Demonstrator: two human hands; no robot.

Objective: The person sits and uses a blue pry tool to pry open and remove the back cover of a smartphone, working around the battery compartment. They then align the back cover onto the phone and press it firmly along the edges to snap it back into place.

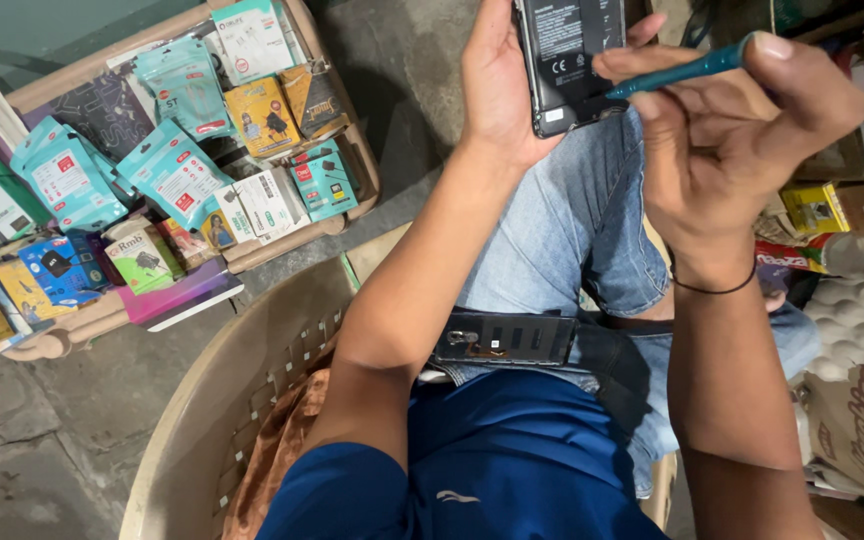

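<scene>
My left hand [497, 85] grips an opened black phone [567, 60] by its left edge, its inside facing me with a dark battery showing. My right hand [732, 135] holds a teal screwdriver [687, 70], whose tip touches the phone's lower right part. Both hands are raised above my lap in blue jeans. A black phone back cover [507, 338] with a camera cutout lies across my lap, below the hands.
A beige plastic chair [217, 410] with an orange cloth [272, 450] surrounds me. At the left stands a tray [347, 215] crowded with several packaged phone accessories. Cardboard boxes, a plastic bottle [857, 255] and an egg carton [852, 325] pile up at the right.
</scene>
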